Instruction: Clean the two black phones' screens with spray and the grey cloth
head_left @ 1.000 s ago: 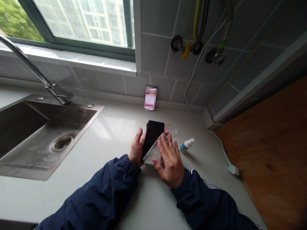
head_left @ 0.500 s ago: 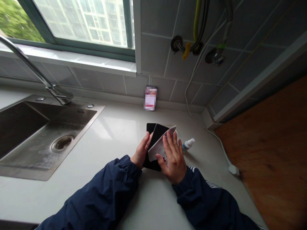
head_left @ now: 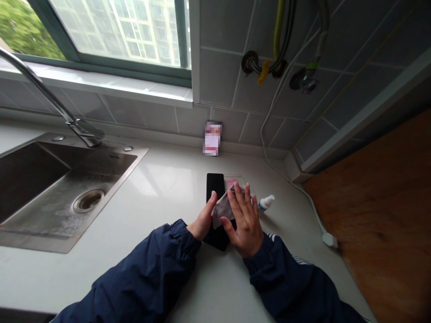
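My left hand (head_left: 204,218) is closed around the left side of a black, phone-shaped slab (head_left: 217,240), its thumb pointing up along the edge. A pale grey cloth (head_left: 222,211) lies over the slab and hides most of it. Pressing the cloth down is my right hand (head_left: 245,222), with its fingers long and slightly apart. Just beyond my left thumb, a flat black rectangular thing (head_left: 214,183) rests on the counter. Beside it lies a clear flat piece with pink on it (head_left: 232,181), partly covered by my right fingers.
A small white-capped spray bottle (head_left: 266,203) stands right of my right hand. A blurred-out phone-like card (head_left: 212,139) leans on the tiled wall. On the left are the steel sink (head_left: 101,188) and tap (head_left: 84,132). A white cable (head_left: 296,183) runs down to the counter.
The black slab in my left hand has tilted, and its upper part no longer shows past the cloth. The cloth looks more bunched, and the pink-marked clear piece has come into sight.
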The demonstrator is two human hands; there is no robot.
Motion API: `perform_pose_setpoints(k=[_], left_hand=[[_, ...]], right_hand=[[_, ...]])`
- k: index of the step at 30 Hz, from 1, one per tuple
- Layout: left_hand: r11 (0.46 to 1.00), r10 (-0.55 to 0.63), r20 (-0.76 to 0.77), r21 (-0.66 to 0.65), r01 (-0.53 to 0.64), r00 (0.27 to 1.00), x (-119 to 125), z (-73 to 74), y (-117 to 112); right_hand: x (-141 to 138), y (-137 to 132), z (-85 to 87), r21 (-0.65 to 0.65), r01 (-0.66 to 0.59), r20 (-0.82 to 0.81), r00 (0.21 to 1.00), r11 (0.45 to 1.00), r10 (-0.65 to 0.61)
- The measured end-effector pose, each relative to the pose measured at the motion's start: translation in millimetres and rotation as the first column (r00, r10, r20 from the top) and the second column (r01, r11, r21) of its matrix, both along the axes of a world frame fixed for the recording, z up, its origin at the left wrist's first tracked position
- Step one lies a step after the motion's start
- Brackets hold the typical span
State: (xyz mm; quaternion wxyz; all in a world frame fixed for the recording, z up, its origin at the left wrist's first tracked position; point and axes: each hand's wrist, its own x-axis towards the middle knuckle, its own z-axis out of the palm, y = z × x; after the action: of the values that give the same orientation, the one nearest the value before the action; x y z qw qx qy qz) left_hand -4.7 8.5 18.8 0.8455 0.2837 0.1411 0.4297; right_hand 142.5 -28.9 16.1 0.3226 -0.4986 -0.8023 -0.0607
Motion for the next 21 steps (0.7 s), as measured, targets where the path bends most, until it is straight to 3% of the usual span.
perform_pose_setpoints(k=[9,15,18,21], left_hand=[[0.998,-0.021,-0.053,-0.067,0.017,0.998,-6,2.9,-2],[0.976,0.038,-0.055,-0.214,-0.049,0.998,-9,10.9,0],[0.97,0.104,-0.053,-0.215,-0.113,0.993,-10,15.3,1],[0.974,0.102,-0.026,-0.202,-0.105,0.994,-12,16.8,3]], right_hand=[[-10,-13,-0.7,0.0,-0.137,0.045,0.99,0.991,0.137],[-12,-16,-0.9,-0.051,-0.189,0.104,0.975,0.981,0.194],[-11,-16,-0.6,-0.067,-0.23,0.132,0.962,0.971,0.237],[-11,-17,1.0,-0.087,-0.265,0.155,0.949,0.96,0.276]])
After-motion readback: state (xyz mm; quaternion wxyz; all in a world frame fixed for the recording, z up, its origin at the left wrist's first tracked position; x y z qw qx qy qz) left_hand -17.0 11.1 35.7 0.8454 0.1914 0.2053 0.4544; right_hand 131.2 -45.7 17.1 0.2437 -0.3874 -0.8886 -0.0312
